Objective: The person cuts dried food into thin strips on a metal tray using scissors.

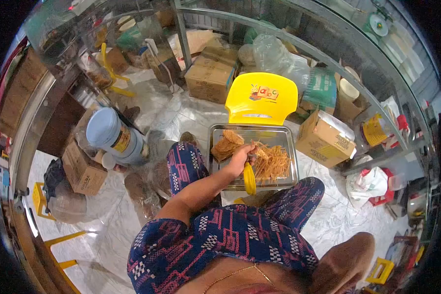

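My left hand (241,159) reaches over a metal tray (293,169), its fingers closed at the top of a yellow looped handle (250,179); the rest of that tool is hidden. Beside the fingers, on the right of the tray, lies a spread pile of thin brown dried pieces (273,163). A stack of flat brown pieces (227,143) sits at the tray's left. The tray rests in front of a yellow chair back (262,100), between my knees. Of my right arm only a bent part shows at the lower right; its hand is out of view.
Cardboard boxes stand behind (210,73) and right of the chair (325,138). Left are a blue bucket (103,128) and another box (83,169). A white bag (366,186) lies at the right. Metal-framed glass (279,33) curves across the back.
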Tool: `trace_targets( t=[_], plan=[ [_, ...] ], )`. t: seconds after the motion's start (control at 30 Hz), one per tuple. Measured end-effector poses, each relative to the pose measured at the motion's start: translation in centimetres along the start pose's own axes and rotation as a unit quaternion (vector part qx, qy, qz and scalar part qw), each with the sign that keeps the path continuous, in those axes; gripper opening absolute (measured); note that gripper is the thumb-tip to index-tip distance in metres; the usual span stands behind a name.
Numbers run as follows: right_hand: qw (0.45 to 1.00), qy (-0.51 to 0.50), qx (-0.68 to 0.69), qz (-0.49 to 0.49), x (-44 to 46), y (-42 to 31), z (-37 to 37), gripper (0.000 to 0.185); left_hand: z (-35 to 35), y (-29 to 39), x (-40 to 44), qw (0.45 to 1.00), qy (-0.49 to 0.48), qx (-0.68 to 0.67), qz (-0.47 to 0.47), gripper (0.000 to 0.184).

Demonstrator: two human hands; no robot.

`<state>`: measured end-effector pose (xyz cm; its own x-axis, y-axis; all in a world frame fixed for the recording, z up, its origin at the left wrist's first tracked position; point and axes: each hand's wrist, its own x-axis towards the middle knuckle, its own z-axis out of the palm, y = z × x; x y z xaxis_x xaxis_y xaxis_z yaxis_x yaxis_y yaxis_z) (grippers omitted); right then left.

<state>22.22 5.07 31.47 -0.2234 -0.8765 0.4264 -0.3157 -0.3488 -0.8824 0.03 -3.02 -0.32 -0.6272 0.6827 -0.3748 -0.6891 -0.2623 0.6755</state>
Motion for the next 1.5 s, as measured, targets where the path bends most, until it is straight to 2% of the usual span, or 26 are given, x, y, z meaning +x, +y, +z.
trace_targets(
  t=[0.03,0.17,0.57,0.67,0.73,0.83,1.03,1.27,1.33,1.37,1.4,1.43,1.5],
  plan=[
    [1.0,0.006,-0.003,0.013,0.7,0.0,-0.3,0.022,0.3,0.0,0.0,0.999,0.03,-0.007,-0.019,0.015],
    [0.997,0.03,-0.011,0.068,2.5,-0.5,-0.9,0.024,-0.3,-0.4,0.7,1.0,0.0,-0.004,-0.009,0.016],
    [0.971,0.083,-0.012,0.224,3.2,-3.5,-2.0,0.038,0.6,0.8,-0.2,1.0,-0.004,-0.001,-0.014,0.013],
    [0.962,0.091,-0.003,0.258,1.9,-4.2,0.5,0.043,0.9,0.8,-0.5,1.0,-0.003,-0.031,-0.002,0.013],
    [0.955,0.097,0.007,0.281,5.8,-3.1,-1.9,0.046,0.9,0.8,-0.7,1.0,-0.001,-0.03,-0.001,0.013],
    [0.943,0.106,0.012,0.314,1.5,-5.2,1.7,0.05,0.6,0.6,-0.3,1.0,-0.005,-0.013,0.0,0.014],
    [0.924,0.106,0.043,0.365,2.3,-5.8,-0.8,0.058,-0.1,-0.1,0.5,1.0,0.008,-0.006,-0.006,0.014],
    [0.944,0.015,0.122,0.306,0.7,-4.6,0.7,0.039,0.5,0.2,0.0,1.0,0.007,-0.025,-0.015,0.016],
    [0.954,0.256,0.066,0.144,1.2,-5.8,0.5,0.049,0.2,0.0,0.2,1.0,0.002,-0.014,-0.009,0.016],
    [0.953,0.257,0.066,0.144,1.6,-5.8,0.0,0.049,0.1,-0.1,0.2,1.0,-0.002,-0.002,-0.001,0.017],
    [0.93,0.167,0.119,0.304,2.2,-5.8,-0.9,0.047,0.1,-0.1,0.3,1.0,-0.003,-0.002,-0.001,0.017],
    [0.873,0.072,0.169,0.451,2.5,-5.7,-1.3,0.045,0.0,-0.1,0.3,1.0,-0.002,-0.001,-0.002,0.017],
    [0.888,0.101,0.126,0.43,2.2,-5.2,-0.6,0.041,-0.1,-0.3,0.3,1.0,-0.003,0.002,-0.008,0.017]
  ],
)
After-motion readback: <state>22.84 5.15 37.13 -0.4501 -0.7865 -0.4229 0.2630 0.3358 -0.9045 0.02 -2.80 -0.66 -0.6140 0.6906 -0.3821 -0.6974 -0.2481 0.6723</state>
